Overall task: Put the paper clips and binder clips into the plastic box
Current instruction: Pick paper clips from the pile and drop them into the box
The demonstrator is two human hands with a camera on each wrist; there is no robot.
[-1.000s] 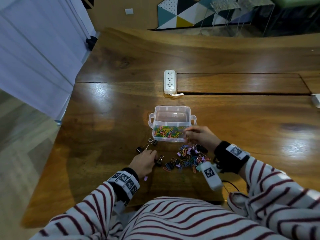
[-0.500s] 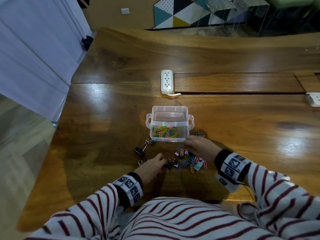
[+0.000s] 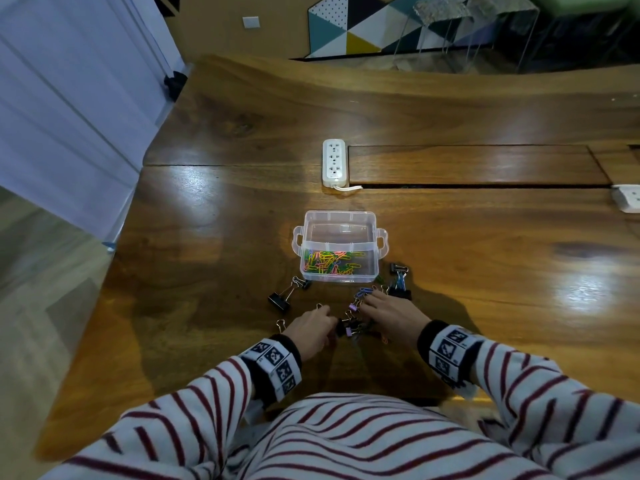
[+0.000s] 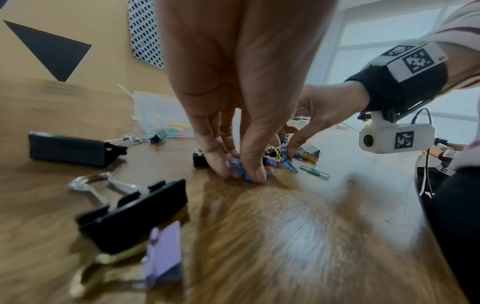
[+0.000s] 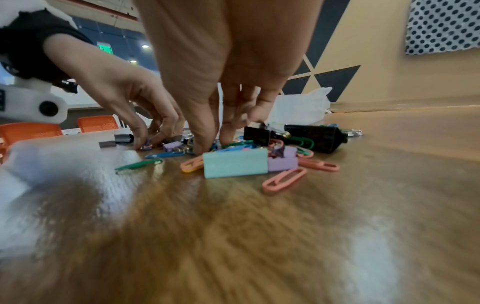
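Polished wood ran across the whole desk (image 3: 214, 237), with a white power strip (image 3: 334, 162) lying toward its far edge. My plastic box (image 3: 341, 245) stood open at the middle of the desk, nearer the front edge than the strip, and a layer of coloured paper clips (image 3: 329, 263) already lay in its near half. Between the box and the front edge sat the loose pile of clips (image 3: 356, 315), with two black binder clips (image 3: 280, 302) lying apart toward the left edge. I had my left hand (image 3: 311, 329) down on the pile's left side, thumb and fingertips (image 4: 257, 174) pinching a small blue clip (image 4: 237, 165) against the wood. My right hand (image 3: 393, 315) was on the pile's right side, its fingers (image 5: 202, 131) curled down into the heap beside a mint binder clip (image 5: 235, 165); I could not tell whether they had hold of anything.
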